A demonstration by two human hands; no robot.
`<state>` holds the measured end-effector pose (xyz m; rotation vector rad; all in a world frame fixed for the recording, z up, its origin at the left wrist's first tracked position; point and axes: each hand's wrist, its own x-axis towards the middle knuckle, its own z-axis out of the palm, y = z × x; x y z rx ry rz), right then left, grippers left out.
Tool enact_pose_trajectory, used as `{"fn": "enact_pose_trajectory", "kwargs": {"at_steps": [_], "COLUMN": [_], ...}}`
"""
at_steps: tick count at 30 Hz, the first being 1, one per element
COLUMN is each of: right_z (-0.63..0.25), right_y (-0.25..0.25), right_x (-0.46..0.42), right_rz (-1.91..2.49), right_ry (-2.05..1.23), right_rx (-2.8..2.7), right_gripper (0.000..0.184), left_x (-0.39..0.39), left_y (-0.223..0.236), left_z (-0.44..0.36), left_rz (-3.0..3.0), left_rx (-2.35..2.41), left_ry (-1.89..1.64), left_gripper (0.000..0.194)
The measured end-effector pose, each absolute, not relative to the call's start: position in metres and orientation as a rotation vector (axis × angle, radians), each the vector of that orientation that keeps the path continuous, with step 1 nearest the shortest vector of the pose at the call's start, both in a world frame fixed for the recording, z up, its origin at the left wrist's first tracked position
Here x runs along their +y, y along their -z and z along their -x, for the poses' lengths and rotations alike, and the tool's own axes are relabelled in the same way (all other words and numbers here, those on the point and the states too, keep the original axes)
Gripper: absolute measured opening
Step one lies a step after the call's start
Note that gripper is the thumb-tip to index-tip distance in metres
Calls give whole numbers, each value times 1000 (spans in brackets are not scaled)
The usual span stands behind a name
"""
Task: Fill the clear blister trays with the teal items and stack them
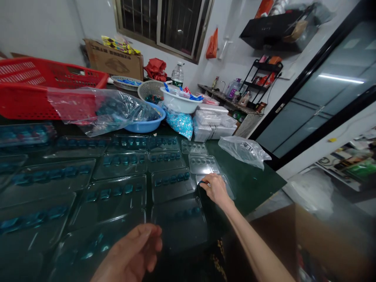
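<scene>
My right hand (216,188) reaches over a clear plastic tray (227,186) at the right end of the rows. Its thumb and fingertips pinch a small dark blue piece (201,182), too small to name. My left hand (133,252) is low in the foreground, palm turned inward, fingers curled toward the thumb; what it holds, if anything, is hidden. Under and beside it lie clear trays (146,196) with teal glossy pieces (128,189) set in a row of hollows. Another tray (202,166), just beyond my right hand, shows pale hollows.
Along the back stand a red basket (26,103), a blue basin (143,124) under a plastic bag (117,107), a white basin (182,102) and stacked clear boxes (213,121). A crumpled clear bag (245,150) lies at the right. A cardboard box (273,235) is by my right forearm.
</scene>
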<state>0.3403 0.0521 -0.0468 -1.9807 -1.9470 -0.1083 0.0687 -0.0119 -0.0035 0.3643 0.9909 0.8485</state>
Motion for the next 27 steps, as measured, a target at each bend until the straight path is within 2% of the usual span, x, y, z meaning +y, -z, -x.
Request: {"fn": "enact_pose_trajectory", "kwargs": {"at_steps": [6, 10, 13, 15, 17, 21, 27], "right_z": [-330, -299, -261, -236, -219, -209, -215], "right_y": [37, 16, -1, -7, -8, -5, -3], "right_x": [44, 12, -20, -36, -44, -48, -54], "right_rz": [2006, 1837, 1487, 1389, 1388, 1390, 1265], "right_ry": [186, 181, -95, -243, -312, -390, -642], "right_rx": [-2025, -1981, -2058, -2115, -2152, -2133, -1826], "right_gripper": [12, 40, 27, 20, 20, 20, 23], "left_x": [-10, -12, -17, -22, -27, -32, -37], "left_y": [2, -6, -5, 0, 5, 8, -4], "left_z": [-72, -72, -72, -73, -73, -73, -72], "left_rz": [-219, -222, -379, -543, -787, -1237, -909], "left_rx": [773, 722, 728, 756, 795, 838, 896], "left_ry": [-890, -899, -918, -943, -1002, -1107, -976], "left_gripper": [30, 41, 34, 40, 43, 37, 32]}}
